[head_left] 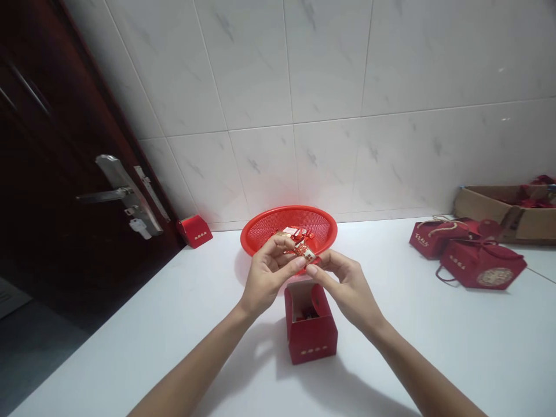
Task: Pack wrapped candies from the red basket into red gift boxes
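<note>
Between my two hands is a wrapped candy [304, 251] in a red, white and gold wrapper. My left hand [271, 269] pinches it from the left, and my right hand [341, 281] closes on its right end with thumb and fingers. Behind them stands a red mesh basket [289, 215] with several wrapped candies [309, 234] in it, partly hidden by my fingers. Below my hands an open red gift box [311, 339] with gold lettering sits on the white table. Something dark lies inside the box, too dim to make out.
Closed red gift boxes [482, 260] with cords stand on the table [195, 347] at the right. Beside them is a cardboard box [538, 223] holding red items. A small red box [195, 230] sits at the left near a dark door [52, 174]. A tiled wall [330, 162] rises behind.
</note>
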{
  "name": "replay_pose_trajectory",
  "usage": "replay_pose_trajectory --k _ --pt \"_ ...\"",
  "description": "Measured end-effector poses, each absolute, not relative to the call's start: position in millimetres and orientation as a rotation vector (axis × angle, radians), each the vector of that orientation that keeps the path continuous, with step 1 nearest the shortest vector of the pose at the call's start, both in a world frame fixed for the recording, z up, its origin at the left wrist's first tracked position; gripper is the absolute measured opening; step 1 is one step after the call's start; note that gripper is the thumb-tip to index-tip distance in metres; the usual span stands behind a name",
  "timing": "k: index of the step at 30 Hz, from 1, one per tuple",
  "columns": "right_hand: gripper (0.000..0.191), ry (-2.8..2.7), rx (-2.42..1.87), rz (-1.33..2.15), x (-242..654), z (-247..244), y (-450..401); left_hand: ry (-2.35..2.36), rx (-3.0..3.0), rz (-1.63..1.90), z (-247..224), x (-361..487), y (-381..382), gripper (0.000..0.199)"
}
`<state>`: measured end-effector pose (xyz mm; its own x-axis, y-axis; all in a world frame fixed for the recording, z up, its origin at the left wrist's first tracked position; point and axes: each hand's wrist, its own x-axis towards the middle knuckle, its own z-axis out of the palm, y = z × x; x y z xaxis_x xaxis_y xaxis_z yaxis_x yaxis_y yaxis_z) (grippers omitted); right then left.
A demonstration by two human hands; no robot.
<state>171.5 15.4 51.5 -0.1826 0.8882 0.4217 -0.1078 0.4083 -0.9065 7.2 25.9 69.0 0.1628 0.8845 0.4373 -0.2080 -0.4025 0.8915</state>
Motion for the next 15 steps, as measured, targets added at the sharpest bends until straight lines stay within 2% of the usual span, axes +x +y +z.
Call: replay_pose_trajectory --k 6,15 --pt "0.029 -1.357 -0.615 1.211 168 50 9 0.786 1.498 1.458 69 4 17 0.023" --pt "0.026 -1.262 -0.526 1.336 174 46 4 0.837 1.490 1.369 74 3 13 0.030"
